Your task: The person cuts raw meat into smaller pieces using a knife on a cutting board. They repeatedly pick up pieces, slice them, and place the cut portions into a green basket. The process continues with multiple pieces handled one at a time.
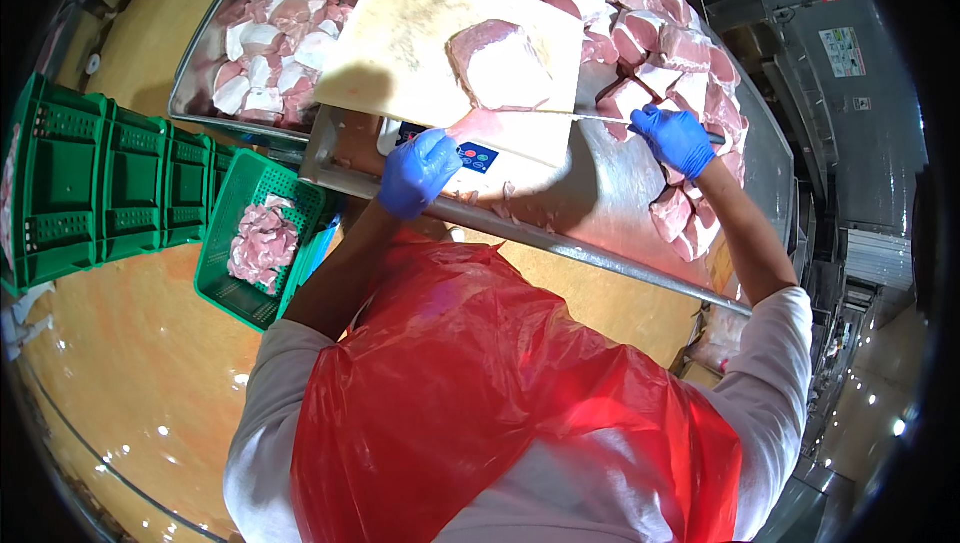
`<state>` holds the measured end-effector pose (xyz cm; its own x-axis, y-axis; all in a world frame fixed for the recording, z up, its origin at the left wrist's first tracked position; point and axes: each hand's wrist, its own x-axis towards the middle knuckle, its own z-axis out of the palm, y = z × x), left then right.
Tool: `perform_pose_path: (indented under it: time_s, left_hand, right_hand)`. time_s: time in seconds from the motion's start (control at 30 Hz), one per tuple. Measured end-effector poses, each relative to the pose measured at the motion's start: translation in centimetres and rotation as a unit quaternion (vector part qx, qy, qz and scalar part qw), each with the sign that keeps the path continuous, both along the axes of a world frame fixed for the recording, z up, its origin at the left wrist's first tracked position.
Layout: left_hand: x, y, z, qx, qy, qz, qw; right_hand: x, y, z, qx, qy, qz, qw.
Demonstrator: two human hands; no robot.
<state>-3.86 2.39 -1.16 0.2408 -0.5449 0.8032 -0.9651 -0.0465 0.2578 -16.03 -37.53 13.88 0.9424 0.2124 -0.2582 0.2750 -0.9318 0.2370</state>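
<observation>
A thick piece of raw meat [505, 65] with a pale fat side lies on the white cutting board [400, 38]. My left hand [420, 173], in a blue glove, is closed on a thin meat strip [476, 127] at the board's near edge. This strip reaches up to the near side of the piece; whether it is still joined there I cannot tell. My right hand [674, 140], also gloved in blue, grips a knife [590, 118] by its dark handle. The blade points left across the board, along the near edge of the meat.
Many meat chunks [685, 48] are heaped on the metal table [620, 213] at right. A metal tub [190, 93] of cut meat stands far left. Below it, a green basket [215, 273] holds trimmings. Stacked green crates [130, 173] stand left. A scale [478, 157] shows under the board.
</observation>
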Motion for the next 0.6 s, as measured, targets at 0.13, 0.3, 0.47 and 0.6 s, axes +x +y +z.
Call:
perform_pose_path:
  time_s: [0.13, 0.3, 0.47, 0.6]
  left_hand:
    - [-0.5, 1.3, -1.2, 0.064, 0.057, 0.044, 0.995]
    - [-0.6, 2.5, -3.8, -0.054, 0.474, -0.110, 0.872]
    - [-0.4, 5.7, -0.7, 0.053, 0.169, 0.124, 0.976]
    - [-2.2, 7.0, -1.2, 0.040, 0.237, 0.155, 0.958]
  right_hand:
    - [1.5, 7.7, -2.1, 0.082, -0.078, -0.019, 0.993]
    - [3.9, 12.8, -3.8, 0.107, -0.097, -0.009, 0.989]
    - [-1.7, 1.3, -1.2, -0.035, -0.031, -0.015, 0.999]
    - [-5.9, -0.3, -0.7, 0.041, -0.043, -0.061, 0.996]
